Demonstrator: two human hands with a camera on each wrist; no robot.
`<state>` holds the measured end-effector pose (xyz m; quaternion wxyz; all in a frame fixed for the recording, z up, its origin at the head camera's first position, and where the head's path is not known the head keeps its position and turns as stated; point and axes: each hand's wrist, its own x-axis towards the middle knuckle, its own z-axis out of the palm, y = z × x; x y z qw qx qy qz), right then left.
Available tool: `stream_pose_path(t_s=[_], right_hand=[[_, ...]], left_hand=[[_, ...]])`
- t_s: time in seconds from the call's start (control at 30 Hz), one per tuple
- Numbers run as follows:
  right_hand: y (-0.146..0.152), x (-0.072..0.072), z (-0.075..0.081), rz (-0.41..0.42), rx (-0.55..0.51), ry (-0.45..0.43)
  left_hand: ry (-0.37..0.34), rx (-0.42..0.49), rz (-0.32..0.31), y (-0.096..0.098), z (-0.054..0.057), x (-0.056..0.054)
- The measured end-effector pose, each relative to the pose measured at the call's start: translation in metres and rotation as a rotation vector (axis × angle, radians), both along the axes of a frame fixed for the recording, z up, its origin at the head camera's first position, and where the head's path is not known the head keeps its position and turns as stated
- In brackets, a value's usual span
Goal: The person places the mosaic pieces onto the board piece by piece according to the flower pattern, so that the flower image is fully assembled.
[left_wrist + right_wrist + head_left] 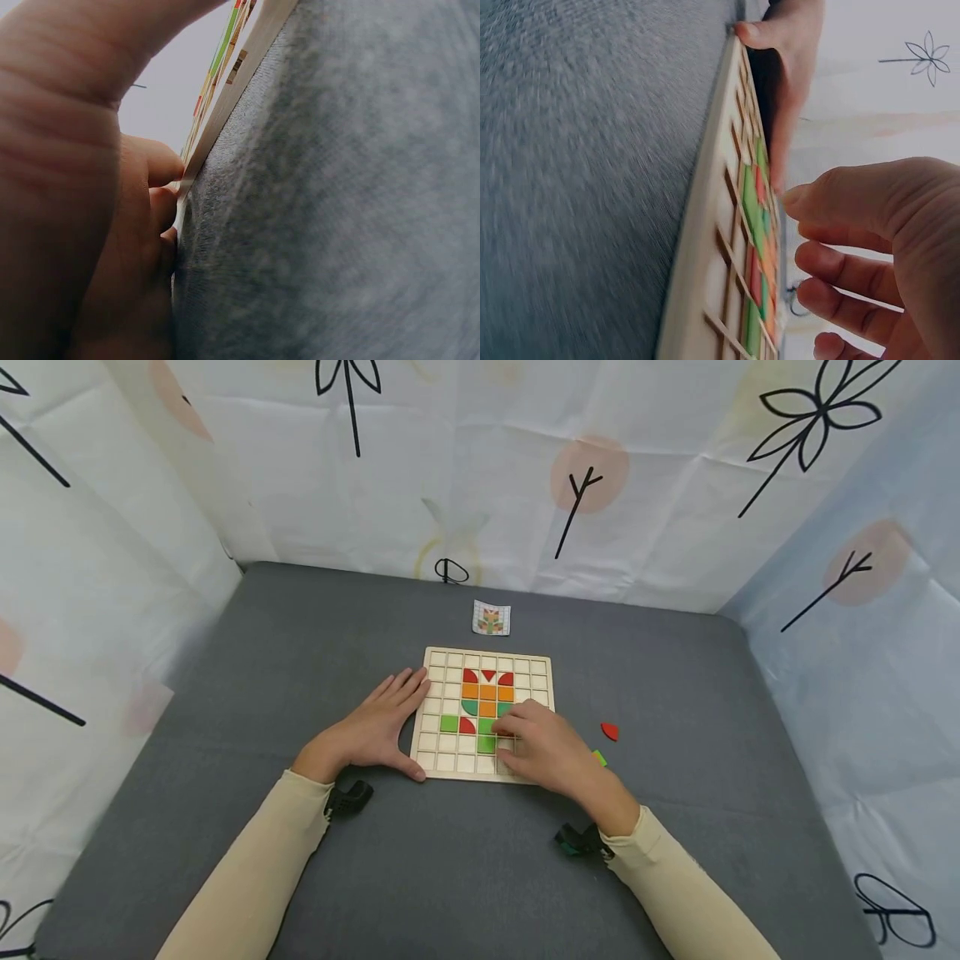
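A wooden grid board (446,762) lies on the table, with red, orange and green pieces in its middle cells. My left hand (375,727) rests along the board's left side, its fingers spread toward the upper left edge and its thumb at the lower left corner. Over the lower right part of the board is my right hand (551,747), fingers loosely bent and thumb apart from them. No piece shows between the right fingers (832,262) in the right wrist view. Beneath this hand some cells are hidden. A light green square (486,744) sits just left of its thumb.
A small card (491,618) with a coloured pattern lies beyond the board. To the right are a loose red quarter-circle piece (610,732) and a green piece (599,758), partly hidden by the right hand. Patterned cloth (510,527) hangs around the grey table (450,868).
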<state>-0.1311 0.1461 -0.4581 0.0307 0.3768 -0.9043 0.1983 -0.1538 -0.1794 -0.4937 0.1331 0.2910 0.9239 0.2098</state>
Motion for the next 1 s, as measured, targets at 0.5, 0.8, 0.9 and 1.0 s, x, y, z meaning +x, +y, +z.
stream_pose_path(t_s=[0.5, 0.8, 0.9, 1.0], right_hand=[[0.052, 0.006, 0.016, -0.138, -0.037, -0.019], [0.084, 0.008, 0.027, -0.225, -0.086, -0.060], [0.094, 0.008, 0.030, -0.250, -0.088, -0.058], [0.102, 0.009, 0.031, -0.265, -0.080, -0.056]], left_hand=[[-0.001, 0.008, 0.002, 0.001, 0.000, 0.000], [0.003, 0.021, 0.004, 0.002, -0.002, 0.000], [0.003, 0.018, 0.004, 0.002, -0.001, 0.000], [0.002, 0.015, 0.003, 0.001, -0.001, -0.001]])
